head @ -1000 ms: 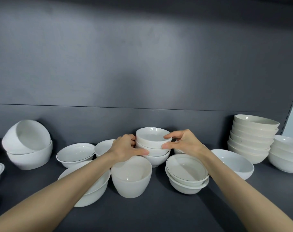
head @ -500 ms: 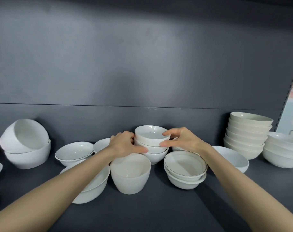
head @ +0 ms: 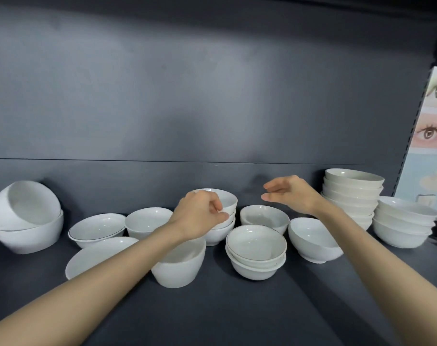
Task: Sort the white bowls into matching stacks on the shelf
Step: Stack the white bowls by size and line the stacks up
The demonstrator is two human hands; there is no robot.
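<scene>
A small stack of white bowls (head: 226,203) stands at the middle of the dark shelf (head: 237,308). My left hand (head: 200,216) rests against its left side, fingers curled on the rims. My right hand (head: 287,193) hovers open above and to the right of the stack, touching nothing, over a single bowl (head: 264,217). In front of that sits a short stack of thin-rimmed bowls (head: 256,250). A deep bowl (head: 178,264) lies partly under my left forearm.
A tall stack of wide bowls (head: 352,193) and a lower stack (head: 404,221) stand at the right. A tilted bowl (head: 312,239) sits beside them. Left are two large bowls (head: 25,216), a rimmed bowl (head: 97,229) and a flat bowl (head: 97,255). The shelf front is bare.
My right hand has let go of the middle stack and lifted up and to the right, uncovering a single bowl behind. My left hand stays on the stack. The camera has turned right.
</scene>
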